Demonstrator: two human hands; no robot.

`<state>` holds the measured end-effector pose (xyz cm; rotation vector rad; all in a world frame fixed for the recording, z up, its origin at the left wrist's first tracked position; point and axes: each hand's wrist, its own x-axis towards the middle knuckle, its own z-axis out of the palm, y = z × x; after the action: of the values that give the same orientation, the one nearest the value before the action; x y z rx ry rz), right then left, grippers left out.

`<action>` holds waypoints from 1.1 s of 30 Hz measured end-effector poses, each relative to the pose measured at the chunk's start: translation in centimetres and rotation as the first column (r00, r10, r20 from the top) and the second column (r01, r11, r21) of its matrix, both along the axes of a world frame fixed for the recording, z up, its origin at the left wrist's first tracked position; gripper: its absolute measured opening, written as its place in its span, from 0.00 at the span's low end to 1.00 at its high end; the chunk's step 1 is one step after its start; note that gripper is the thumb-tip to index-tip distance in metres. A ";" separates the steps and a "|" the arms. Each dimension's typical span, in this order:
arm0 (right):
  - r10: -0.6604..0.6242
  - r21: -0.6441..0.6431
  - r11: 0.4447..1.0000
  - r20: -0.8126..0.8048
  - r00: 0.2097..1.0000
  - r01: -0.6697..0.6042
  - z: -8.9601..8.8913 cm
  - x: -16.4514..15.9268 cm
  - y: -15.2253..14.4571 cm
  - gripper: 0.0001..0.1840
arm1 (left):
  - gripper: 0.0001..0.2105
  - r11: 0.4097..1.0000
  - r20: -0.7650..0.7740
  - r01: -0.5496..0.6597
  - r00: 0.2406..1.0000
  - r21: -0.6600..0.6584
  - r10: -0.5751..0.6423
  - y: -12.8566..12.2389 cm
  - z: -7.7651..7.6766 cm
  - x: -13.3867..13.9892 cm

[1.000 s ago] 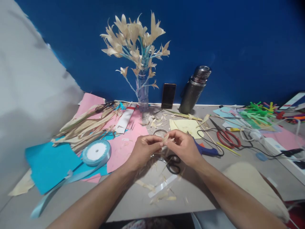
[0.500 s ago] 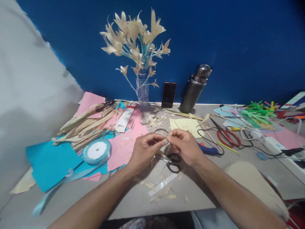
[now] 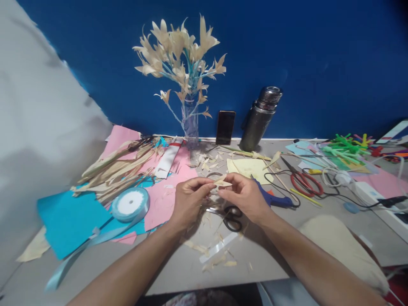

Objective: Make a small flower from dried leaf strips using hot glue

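Observation:
My left hand [image 3: 193,197] pinches a small pale piece of corn husk [image 3: 224,184] between thumb and fingertips, above the middle of the table. It has pointed, petal-like ends. My right hand [image 3: 244,195] is at the other side of the husk, its thumb lowered away from the index finger; whether a fingertip still touches the husk is hard to see. Just below the hands lie black-handled scissors [image 3: 233,219]. Husk scraps and a clear strip [image 3: 219,247] lie nearer the table edge. A blue glue gun [image 3: 277,199] rests beyond my right wrist.
Husk flowers [image 3: 178,51] stand in a clear vase [image 3: 191,123] at the back, near a phone [image 3: 225,127] and a flask [image 3: 259,119]. On the left are husk strips [image 3: 117,170], a ribbon roll [image 3: 130,203] and blue paper [image 3: 72,219]. Red-handled pliers [image 3: 306,183] lie right.
The husk piece now shows more fully between my hands, its pointed ends visible. My right thumb has dropped away from its index finger; earlier both hands pinched close together.

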<state>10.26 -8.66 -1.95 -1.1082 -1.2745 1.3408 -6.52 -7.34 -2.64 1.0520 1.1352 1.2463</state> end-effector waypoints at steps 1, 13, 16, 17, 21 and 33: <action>-0.002 0.005 1.000 0.032 0.999 0.002 0.1 0.0 0.0 0.16 | 0.07 1.000 0.007 0.001 1.000 -0.001 -0.001 0.0 0.0 0.0; -0.040 0.115 0.993 0.201 0.979 0.017 0.0 -0.3 0.1 0.13 | 0.07 0.998 0.020 0.061 0.998 -0.004 -0.061 -0.5 0.6 0.0; -0.046 0.120 0.992 0.200 0.979 0.022 0.1 -0.3 0.0 0.14 | 0.06 0.997 0.000 0.051 0.999 0.058 -0.051 -0.4 0.5 -0.2; -0.051 0.124 0.992 0.195 0.979 0.027 0.2 -0.2 0.0 0.14 | 0.05 0.995 -0.011 0.048 0.999 0.087 -0.047 -0.4 0.5 -0.3; -0.056 0.135 0.990 0.145 0.988 0.037 0.6 0.2 -0.1 0.11 | 0.03 0.980 -0.058 0.036 0.998 0.195 -0.026 -0.4 0.6 -0.4; -0.020 0.123 0.992 0.122 0.992 0.005 0.5 1.4 0.6 0.16 | 0.03 0.970 -0.167 0.105 0.984 0.219 -0.068 -0.2 0.2 -0.1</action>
<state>11.67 -8.07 -1.40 -1.1250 -1.4172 1.1835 -6.62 -7.57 -2.46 1.3797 1.0701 1.2610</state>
